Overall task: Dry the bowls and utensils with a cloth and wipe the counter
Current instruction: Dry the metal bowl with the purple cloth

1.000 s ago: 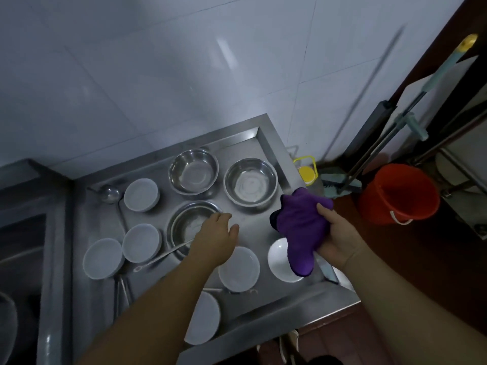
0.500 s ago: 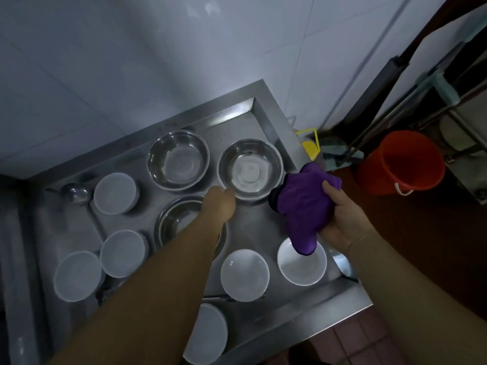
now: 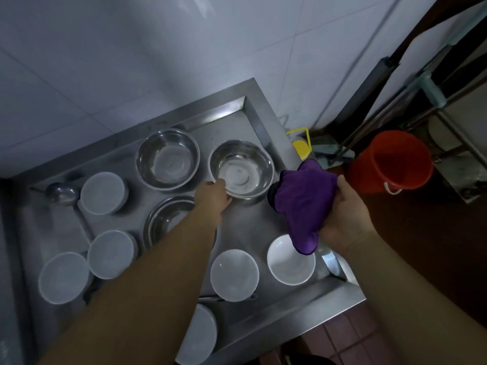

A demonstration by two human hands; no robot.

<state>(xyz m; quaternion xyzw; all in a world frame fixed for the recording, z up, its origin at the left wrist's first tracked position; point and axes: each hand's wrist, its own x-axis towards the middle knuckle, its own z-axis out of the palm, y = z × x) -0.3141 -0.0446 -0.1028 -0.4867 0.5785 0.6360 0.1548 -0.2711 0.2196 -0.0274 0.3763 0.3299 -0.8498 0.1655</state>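
Observation:
On the steel counter stand three steel bowls and several white bowls. My left hand grips the near left rim of the back right steel bowl. A second steel bowl sits to its left, and a third steel bowl lies partly under my left forearm. My right hand holds a bunched purple cloth above the counter's right edge, over a white bowl. A steel ladle lies at the back left.
White bowls stand around the counter. An orange bucket, a yellow-capped bottle and mop handles stand on the floor to the right. A white tiled wall rises behind.
My left hand has moved from above the front steel bowl to the rim of the back right steel bowl and taken hold of it. My right hand keeps the cloth in about the same place.

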